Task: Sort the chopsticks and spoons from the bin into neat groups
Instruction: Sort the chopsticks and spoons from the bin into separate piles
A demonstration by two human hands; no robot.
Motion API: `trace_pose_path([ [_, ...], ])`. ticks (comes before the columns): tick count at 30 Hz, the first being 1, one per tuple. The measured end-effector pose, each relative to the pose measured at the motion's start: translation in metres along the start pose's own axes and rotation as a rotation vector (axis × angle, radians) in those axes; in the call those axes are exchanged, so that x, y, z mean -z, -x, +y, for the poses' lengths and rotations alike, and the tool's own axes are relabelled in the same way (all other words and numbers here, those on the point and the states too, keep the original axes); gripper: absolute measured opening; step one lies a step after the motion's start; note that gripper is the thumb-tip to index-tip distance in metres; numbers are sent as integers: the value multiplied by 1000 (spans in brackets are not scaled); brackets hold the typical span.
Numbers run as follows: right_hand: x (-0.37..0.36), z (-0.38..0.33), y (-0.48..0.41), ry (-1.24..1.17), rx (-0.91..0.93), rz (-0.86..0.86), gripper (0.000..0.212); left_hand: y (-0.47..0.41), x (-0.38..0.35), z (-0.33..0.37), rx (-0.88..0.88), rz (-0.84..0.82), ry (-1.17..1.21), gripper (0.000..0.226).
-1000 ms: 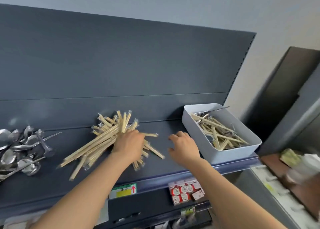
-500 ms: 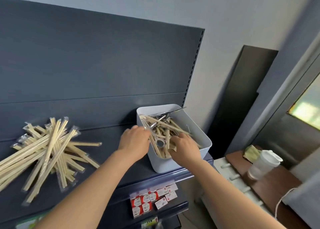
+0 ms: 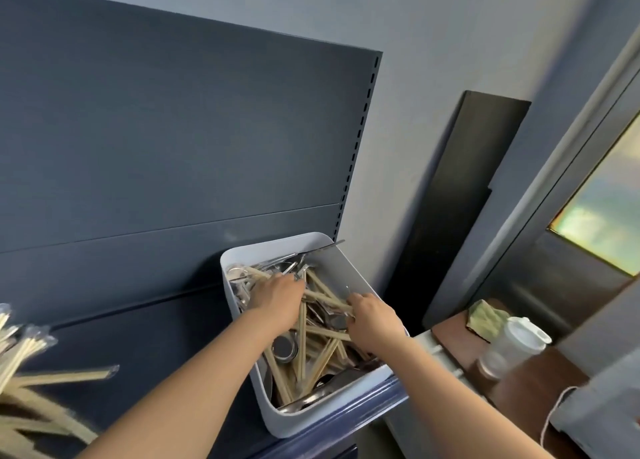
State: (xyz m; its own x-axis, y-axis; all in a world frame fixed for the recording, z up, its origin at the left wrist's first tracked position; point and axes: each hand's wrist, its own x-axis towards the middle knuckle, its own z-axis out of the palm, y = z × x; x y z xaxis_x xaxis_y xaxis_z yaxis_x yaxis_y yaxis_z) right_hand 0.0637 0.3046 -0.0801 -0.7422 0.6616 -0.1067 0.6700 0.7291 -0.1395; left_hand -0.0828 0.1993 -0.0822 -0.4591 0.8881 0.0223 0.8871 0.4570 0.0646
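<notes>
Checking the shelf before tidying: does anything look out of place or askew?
Yes. One metal handle pokes out over the bin's far rim, and the bin's front corner overhangs the shelf edge. The chopstick pile at left lies splayed, not neat.

A lidded cup (image 3: 516,342) and a green cloth (image 3: 486,318) sit right of the hands — on a brown table (image 3: 540,379).

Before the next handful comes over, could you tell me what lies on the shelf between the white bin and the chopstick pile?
In the head view, only bare dark shelf separates the white bin from the chopstick pile.
</notes>
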Motion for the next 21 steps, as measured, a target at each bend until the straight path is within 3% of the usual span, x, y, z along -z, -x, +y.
trace_pose_path([
  [8,-12,-1,-29,-34,-93,-42,27,-37,-14,-15,-23,-57,-104,38],
  [16,-8,-4,-46,-135,-121,97,22,-42,7,-15,38,163,-114,23],
  [19,-8,-4,-46,-174,-99,68,31,-35,18,-8,85,-49,-99,18],
  [21,-9,-3,-46,-157,-88,21,36,-28,15,0,101,-262,-84,44],
])
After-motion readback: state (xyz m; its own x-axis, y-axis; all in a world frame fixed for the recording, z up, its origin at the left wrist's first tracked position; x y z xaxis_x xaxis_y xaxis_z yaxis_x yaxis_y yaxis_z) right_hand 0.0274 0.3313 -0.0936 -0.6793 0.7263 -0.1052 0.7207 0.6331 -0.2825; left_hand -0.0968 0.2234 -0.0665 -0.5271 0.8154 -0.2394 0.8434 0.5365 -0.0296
